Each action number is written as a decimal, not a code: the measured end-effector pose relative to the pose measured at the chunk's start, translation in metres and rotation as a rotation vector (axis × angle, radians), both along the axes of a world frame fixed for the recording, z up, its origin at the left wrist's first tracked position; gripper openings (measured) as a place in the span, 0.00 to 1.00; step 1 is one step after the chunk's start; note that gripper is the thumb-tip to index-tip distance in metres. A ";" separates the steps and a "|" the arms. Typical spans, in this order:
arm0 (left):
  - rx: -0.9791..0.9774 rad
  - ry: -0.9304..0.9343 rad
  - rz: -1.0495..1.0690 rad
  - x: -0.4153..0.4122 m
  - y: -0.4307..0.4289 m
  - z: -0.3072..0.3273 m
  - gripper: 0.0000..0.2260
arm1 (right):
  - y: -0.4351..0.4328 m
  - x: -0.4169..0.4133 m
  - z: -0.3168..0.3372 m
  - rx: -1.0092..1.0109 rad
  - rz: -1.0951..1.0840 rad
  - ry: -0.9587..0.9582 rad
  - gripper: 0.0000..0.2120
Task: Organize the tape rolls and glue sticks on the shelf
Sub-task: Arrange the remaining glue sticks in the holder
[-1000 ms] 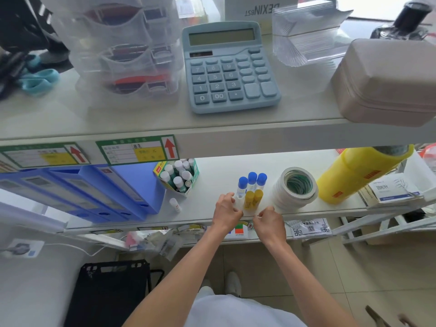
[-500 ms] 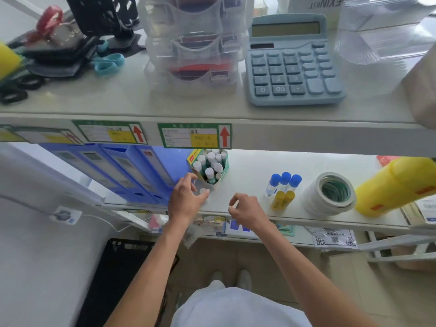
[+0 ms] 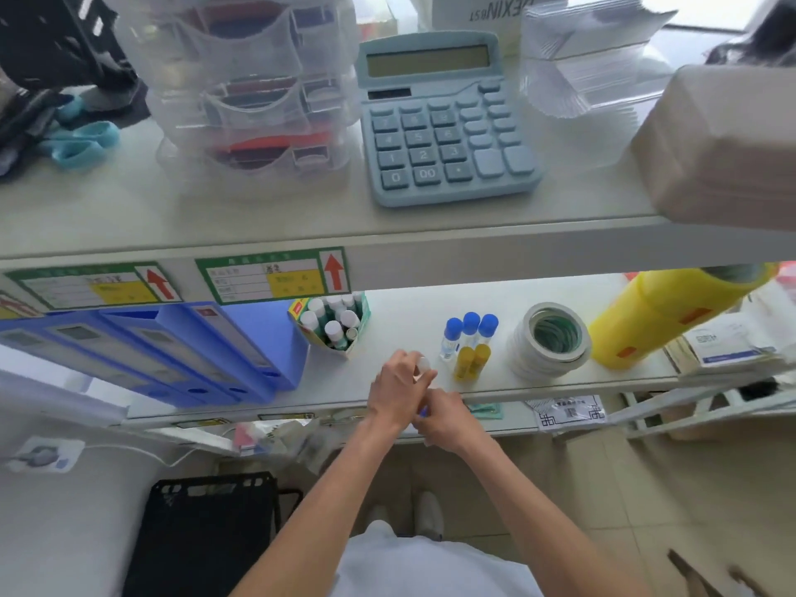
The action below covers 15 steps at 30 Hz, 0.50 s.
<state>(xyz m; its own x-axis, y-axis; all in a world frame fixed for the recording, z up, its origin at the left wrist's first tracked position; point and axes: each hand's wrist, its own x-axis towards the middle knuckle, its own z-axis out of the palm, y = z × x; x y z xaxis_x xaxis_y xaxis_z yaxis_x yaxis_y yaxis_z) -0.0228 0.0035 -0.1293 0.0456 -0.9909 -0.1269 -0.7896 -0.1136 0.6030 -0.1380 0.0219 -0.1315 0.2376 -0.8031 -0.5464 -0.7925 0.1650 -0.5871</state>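
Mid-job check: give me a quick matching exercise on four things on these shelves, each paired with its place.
Things:
1 calculator
2 tape rolls
3 box of glue sticks
4 white-capped glue stick

Places:
A in the left hand
B upper shelf
C lower shelf, beside the blue folders
D lower shelf, beside the yellow bottle

Pairs: 1-B, 2-D, 3-C, 4-A

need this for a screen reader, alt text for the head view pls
The left hand holds a white-capped glue stick over the lower shelf, the right hand meeting it. Right of them stand blue-capped glue sticks and stacked tape rolls.
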 end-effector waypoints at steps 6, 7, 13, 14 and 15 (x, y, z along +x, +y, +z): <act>0.062 -0.004 -0.054 -0.011 -0.007 -0.016 0.10 | 0.006 -0.026 -0.003 0.012 -0.085 0.041 0.09; 0.057 0.001 -0.049 -0.010 -0.007 -0.019 0.10 | 0.006 -0.027 -0.004 0.011 -0.090 0.036 0.08; 0.105 0.060 -0.040 0.000 -0.006 -0.016 0.14 | 0.002 -0.025 0.002 0.002 -0.076 0.020 0.11; 0.122 0.049 -0.044 0.005 -0.003 -0.013 0.15 | 0.000 -0.023 0.002 0.000 -0.073 0.014 0.10; 0.126 0.029 -0.035 0.013 0.000 -0.010 0.17 | -0.001 -0.021 0.000 0.001 -0.067 0.011 0.09</act>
